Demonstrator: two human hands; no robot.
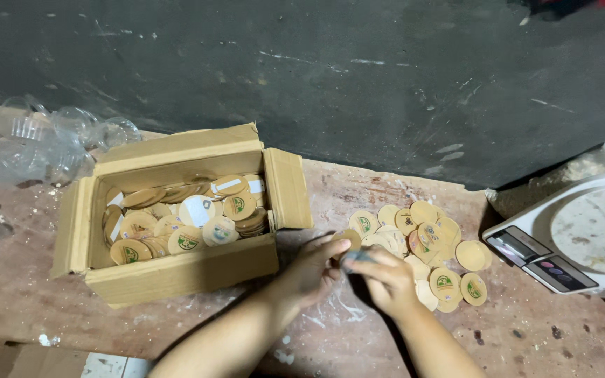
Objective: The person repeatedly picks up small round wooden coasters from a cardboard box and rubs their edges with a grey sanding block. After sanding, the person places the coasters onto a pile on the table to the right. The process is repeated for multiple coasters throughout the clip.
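Observation:
My left hand (314, 268) and my right hand (385, 278) meet in front of me on the worn table (22, 294). The left fingers pinch a round tan disc (349, 239). The right fingers press on a small blurred bluish thing (357, 258) beside that disc; I cannot tell what it is. An open cardboard box (183, 269) just left of my hands holds many round tan discs with green and white labels (187, 215). A loose pile of the same discs (425, 241) lies on the table to the right of my hands.
A white digital scale (575, 238) with a round plate stands at the right edge. Clear plastic cups (50, 140) lie heaped at the far left. A dark wall (358, 77) rises behind the table.

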